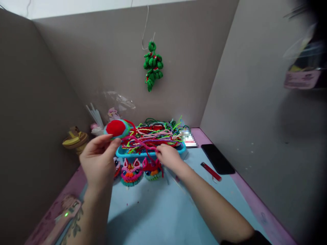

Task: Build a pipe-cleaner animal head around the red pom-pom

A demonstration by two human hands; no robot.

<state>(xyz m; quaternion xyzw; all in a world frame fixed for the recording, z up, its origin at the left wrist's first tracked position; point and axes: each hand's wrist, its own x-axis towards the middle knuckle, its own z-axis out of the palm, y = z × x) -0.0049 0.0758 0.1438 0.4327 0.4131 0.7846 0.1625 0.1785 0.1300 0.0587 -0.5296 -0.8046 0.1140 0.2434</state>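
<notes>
My left hand [99, 161] pinches a small rounded piece [115, 128], red in the middle with a blue-green rim, between thumb and fingers. A pinkish-red yarn strand [141, 143] runs from this piece across to my right hand [169, 156], whose fingers are closed around it. Behind and between the hands is a blue tray [150, 156] heaped with many-coloured yarn lengths [155, 134]. Just below the tray, a pink yarn animal face [131, 173] with pointed ears lies beside a red, orange and green face [152, 172]. My left wrist partly hides another face [117, 166].
A black phone [218, 159] and a red box cutter [211, 171] lie at the right. A pink device with a green light [66, 214] is at the left edge. Green yarn ornaments [152, 66] hang on the back panel; grey partitions [255, 102] enclose the table.
</notes>
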